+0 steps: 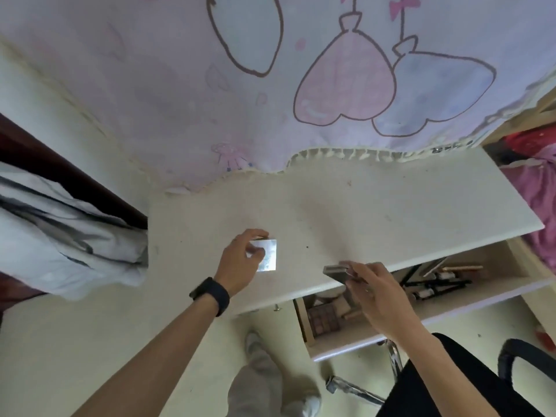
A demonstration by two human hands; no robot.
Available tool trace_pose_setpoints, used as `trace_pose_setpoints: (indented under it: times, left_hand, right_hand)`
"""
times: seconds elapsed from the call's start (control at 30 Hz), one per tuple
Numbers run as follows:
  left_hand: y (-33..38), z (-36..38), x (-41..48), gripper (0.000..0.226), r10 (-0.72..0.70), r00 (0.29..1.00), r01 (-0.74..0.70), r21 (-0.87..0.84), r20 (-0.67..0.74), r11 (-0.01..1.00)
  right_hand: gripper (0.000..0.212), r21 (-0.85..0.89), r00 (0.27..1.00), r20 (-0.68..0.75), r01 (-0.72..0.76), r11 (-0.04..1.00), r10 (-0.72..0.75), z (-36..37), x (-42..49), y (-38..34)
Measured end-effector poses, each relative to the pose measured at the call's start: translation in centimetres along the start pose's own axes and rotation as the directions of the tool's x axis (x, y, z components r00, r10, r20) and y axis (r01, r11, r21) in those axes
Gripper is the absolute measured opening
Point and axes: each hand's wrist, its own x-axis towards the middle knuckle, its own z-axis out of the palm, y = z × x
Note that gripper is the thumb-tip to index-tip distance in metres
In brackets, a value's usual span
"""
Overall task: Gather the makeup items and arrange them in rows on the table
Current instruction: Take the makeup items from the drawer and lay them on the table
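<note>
**Silver compact on the bench, grey case at its edge**

Pearly-silver and square, a compact (268,255) flat on the cream bench (361,206), left of centre and near the front edge. Grasped at its left side by the left grip (240,260): fingers curled over the far edge, thumb across the top face. Round that wrist, a black band (211,294).

In the right grip (374,291), a flat grey case (335,272), tilted, at the bench's front edge just right of the compact and apart from it. Fingers closed on its right end. Cannot tell whether the case touches the bench top.

Below the bench on the right, pulled open, a drawer (469,308). Inside, a brown eyeshadow palette (323,317) at the left end, partly hidden behind the right grip. Further right, dark pencils (436,285) and slim sticks in a jumble, too blurred to sort out.

Behind the bench, a pale cloth (180,85) printed with pink and blue heart shapes, its fringe meeting the bench's back edge. At lower right, part of a black chair (508,353). Down on the floor (90,341), feet (255,347) in grey.
</note>
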Motion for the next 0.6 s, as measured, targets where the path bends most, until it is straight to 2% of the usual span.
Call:
trace_pose_setpoints:
  times: [0.07,0.13,0.2,0.3,0.4,0.47,0.6]
  left_hand:
    - [-1.2,-2.2,2.1,0.038,-0.053,0.997,0.051,-0.023,-0.059,0.998]
    - [-2.8,-4.6,4.6,0.036,-0.129,0.984,0.120,-0.074,-0.126,0.990]
    - [-4.7,-7.1,7.0,0.032,-0.200,0.958,0.194,-0.047,-0.204,0.980]
    - [-7.3,-10.2,10.2,0.027,-0.248,0.923,0.259,-0.002,-0.294,0.966]
    - [-8.9,-12.6,12.3,0.028,-0.230,0.911,0.279,0.102,-0.341,0.955]
    - [-9.4,-13.5,12.9,0.031,-0.167,0.908,0.278,0.251,-0.385,0.927]
    - [-10.0,-13.7,12.6,0.032,-0.029,0.908,0.247,0.478,-0.418,0.843]
  right_hand:
    - [0.044,0.075,0.998,-0.055,0.046,0.996,-0.042,1.0,2.1,-2.2]
    - [0.048,0.106,0.997,-0.048,0.063,0.992,-0.058,2.4,5.0,-4.5]
    - [0.051,0.086,0.997,0.003,0.073,0.994,-0.073,4.0,8.6,-6.8]
    - [0.050,-0.034,0.982,0.144,0.130,0.991,-0.123,6.3,14.5,-10.1]
    - [0.049,-0.149,0.945,0.303,0.174,0.973,-0.123,8.3,20.2,-13.8]
    - [0.051,-0.225,0.915,0.387,0.212,0.951,-0.112,9.7,23.4,-16.3]
    - [0.058,-0.370,0.875,0.473,0.305,0.877,-0.105,12.5,27.8,-20.4]
